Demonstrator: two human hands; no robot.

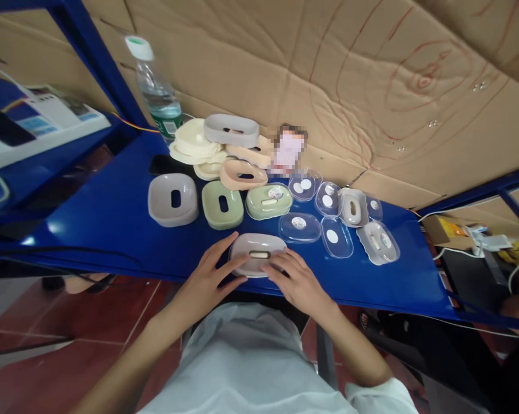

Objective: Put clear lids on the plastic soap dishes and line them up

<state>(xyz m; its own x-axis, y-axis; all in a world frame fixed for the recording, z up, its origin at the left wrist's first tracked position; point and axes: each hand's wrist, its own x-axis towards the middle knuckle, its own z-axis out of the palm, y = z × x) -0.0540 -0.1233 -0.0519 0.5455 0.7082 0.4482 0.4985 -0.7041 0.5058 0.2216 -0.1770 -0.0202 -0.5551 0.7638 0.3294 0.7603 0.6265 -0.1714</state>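
A grey oval soap dish (251, 246), apparently a nested stack with a pale slot in its middle, sits at the table's front edge. My left hand (214, 267) holds its left end, thumb at the front and fingers spread over and behind it. At the right end, the fingers of my right hand (296, 279) are bent onto the rim and top. Just behind stand a green slotted dish (210, 208), a larger grey one (160, 201) and a green dish with a clear lid (255, 205). Right of these lie several clear lids with round stickers, including one nearby (309, 228).
Cream dishes (194, 138), a peach dish (237, 178) and another grey dish (246, 129) are piled behind. A water bottle (156, 92) and a blurred-out phone (288, 150) stand by the cardboard wall (259, 63). A lidded grey dish (382, 244) lies to the right on the blue table (406, 287).
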